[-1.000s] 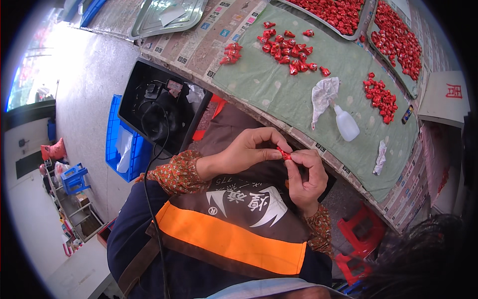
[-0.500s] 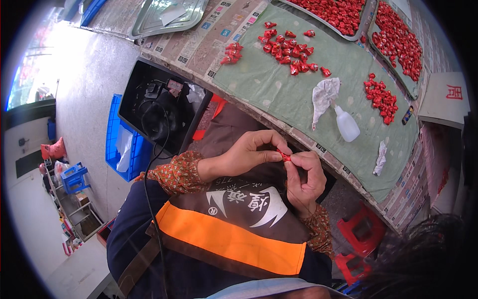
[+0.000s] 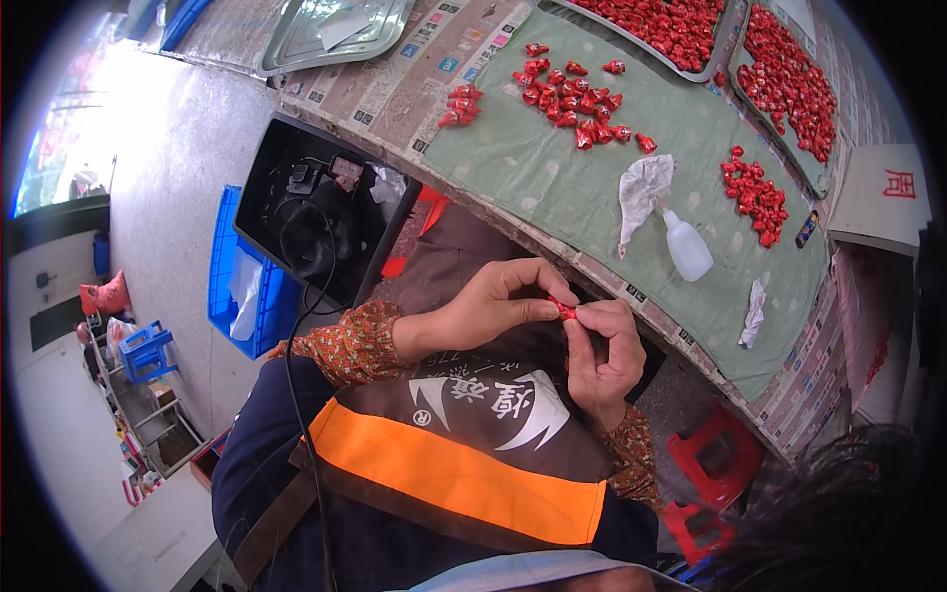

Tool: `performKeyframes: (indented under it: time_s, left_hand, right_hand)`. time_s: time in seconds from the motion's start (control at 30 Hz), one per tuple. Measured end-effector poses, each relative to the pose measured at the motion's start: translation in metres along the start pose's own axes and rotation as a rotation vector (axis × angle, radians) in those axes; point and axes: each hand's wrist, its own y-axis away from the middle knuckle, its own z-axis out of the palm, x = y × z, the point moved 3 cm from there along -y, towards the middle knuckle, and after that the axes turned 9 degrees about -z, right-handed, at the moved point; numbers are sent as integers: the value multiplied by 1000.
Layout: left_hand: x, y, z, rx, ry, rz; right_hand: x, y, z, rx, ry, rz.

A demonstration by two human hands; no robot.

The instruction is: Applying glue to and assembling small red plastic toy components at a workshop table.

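Over my lap, in front of the table edge, both hands meet at one small glossy red piece (image 3: 565, 310). The fingertips of my left hand (image 3: 493, 304) pinch it from the left. My right hand (image 3: 604, 355) grips its other side between thumb and finger. Most of the piece is hidden by the fingers, so its exact kind does not show. On the green cloth (image 3: 523, 163) lie similar red pieces: a loose pile (image 3: 582, 99) at the back, a small row (image 3: 460, 106) to its left and a cluster (image 3: 755, 197) at the right.
A white squeeze bottle (image 3: 688, 247) lies by crumpled tissue (image 3: 641, 197). Trays of red pieces (image 3: 661, 30) stand at the back, an empty metal tray (image 3: 340, 39) at far left. A black bin (image 3: 266, 187) and blue crate (image 3: 225, 286) sit left; a red stool (image 3: 720, 454) is right.
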Motion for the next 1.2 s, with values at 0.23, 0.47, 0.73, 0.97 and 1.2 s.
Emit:
performKeyframes:
  time_s: [0.23, 0.47, 0.73, 0.97, 1.2]
  left_hand:
    - [1, 1, -3, -1, 10, -4]
    - [12, 1, -5, 38, -143, 83]
    - [37, 5, -38, 268, -240, 169]
    - [82, 4, -105, 840, -1110, 526]
    - [86, -4, -125, 976, -1282, 442]
  right_hand:
    - [2, -4, 1, -34, -15, -12]
    - [5, -8, 2, 3, -169, 221]
    - [6, -33, 19, 14, -388, 389]
    - [9, -35, 10, -26, -266, 336]
    - [14, -31, 5, -33, -173, 302]
